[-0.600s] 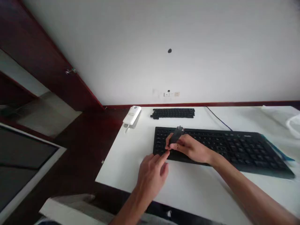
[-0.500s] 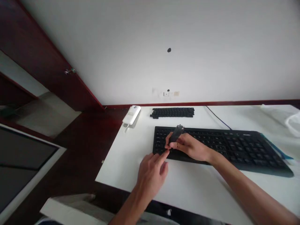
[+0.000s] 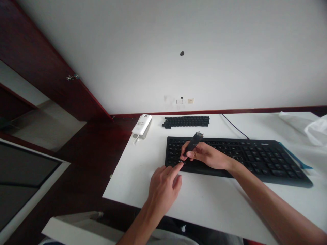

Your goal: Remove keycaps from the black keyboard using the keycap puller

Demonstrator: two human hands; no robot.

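room: a pale wall [image 3: 127, 51] stands behind a white table [image 3: 138, 180]; a dark red door [image 3: 51, 64] stands to the left, and wall sockets [image 3: 190, 101] sit beyond the far side of the keyboard [image 3: 270, 156], our landmark.
keyboard: black and full-width, flat on the table, with both hands at its left part.
right hand [image 3: 208, 156]: gripping a black tool [image 3: 193, 142] between thumb and fingers, above the keyboard's left part.
black tool: tilted, top end leaning right and away from us, lower end down at the keys; we cannot tell whether it touches one.
left hand [image 3: 163, 187]: fingers loosely spread, index extended to the keyboard's near edge, just beside the tool's lower end; we see nothing in its grasp.
keycaps [image 3: 186, 121]: what look like black caps, in tight rows beyond the keyboard's left half.
white device [image 3: 141, 125]: beyond the keyboard's left end, a short white lead attached.
right end: a blue item [image 3: 293, 154] beside the keyboard, a white bag [image 3: 316, 131] farther back.
handling: we advise a firm pinch low on the tool, light, even force at one key, the left fingertip clear of its working end, and the keyboard steadied, as it may slide.
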